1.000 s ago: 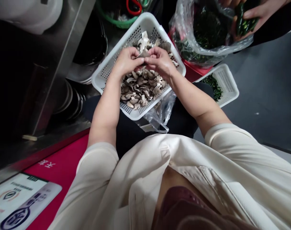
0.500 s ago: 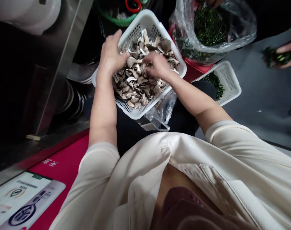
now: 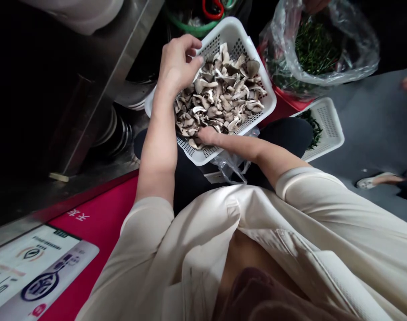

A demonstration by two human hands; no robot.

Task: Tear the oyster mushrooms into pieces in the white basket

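White plastic formed the slotted basket (image 3: 223, 154) that rested on the person's lap, filled with a heap of torn mushroom pieces (image 3: 220, 96). The left hand (image 3: 178, 62) hovered over the basket's far left rim, its fingers loosely curled and apart, gripping nothing that could be seen. The right hand (image 3: 206, 134) lay low at the basket's near edge, pushed in among the mushroom pieces; its fingers were mostly buried there, so whether it held a piece could not be told. A crumpled clear bag (image 3: 232, 162) hung just beneath the basket's near corner. To the right, a second white basket (image 3: 327, 129) sat on the grey floor with a few green chillies (image 3: 312, 125) in it, and beyond it a large clear plastic bag (image 3: 324, 49) held more greens. A steel cabinet (image 3: 99, 84) stood at the left, and a red mat (image 3: 89, 223) lay near the person's left elbow.
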